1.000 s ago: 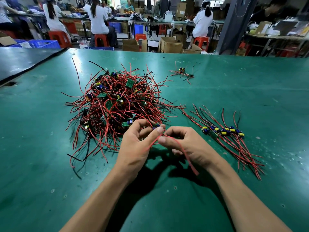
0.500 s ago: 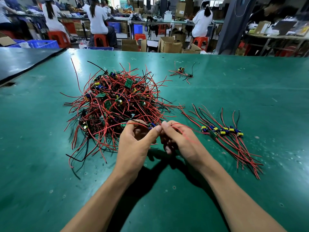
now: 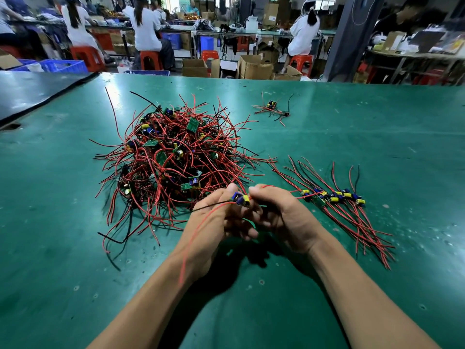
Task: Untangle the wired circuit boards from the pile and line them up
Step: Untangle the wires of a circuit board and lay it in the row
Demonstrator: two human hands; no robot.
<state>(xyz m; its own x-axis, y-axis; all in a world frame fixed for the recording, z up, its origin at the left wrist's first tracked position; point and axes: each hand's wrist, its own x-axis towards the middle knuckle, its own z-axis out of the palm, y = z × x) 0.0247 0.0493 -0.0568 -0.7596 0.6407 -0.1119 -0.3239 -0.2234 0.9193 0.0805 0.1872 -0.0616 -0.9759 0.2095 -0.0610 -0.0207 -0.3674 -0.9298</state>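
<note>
So, my left hand (image 3: 214, 220) and right hand (image 3: 281, 215) both pinch one wired board (image 3: 241, 199) just beside the pile (image 3: 176, 157), long axis roughly left-right, wires (image 3: 191, 238) trailing back toward me. Its green underside's hidden behind my fingers.

Single head-worn wide-angle cam, pitched forward and down across the green table (image 3: 377, 127). Forearms enter from the bottom edge. Left hand (image 3: 211, 222) and right hand (image 3: 284, 217) sit close, mid-frame. Table's far edge and workshop fill the top strip.
</note>
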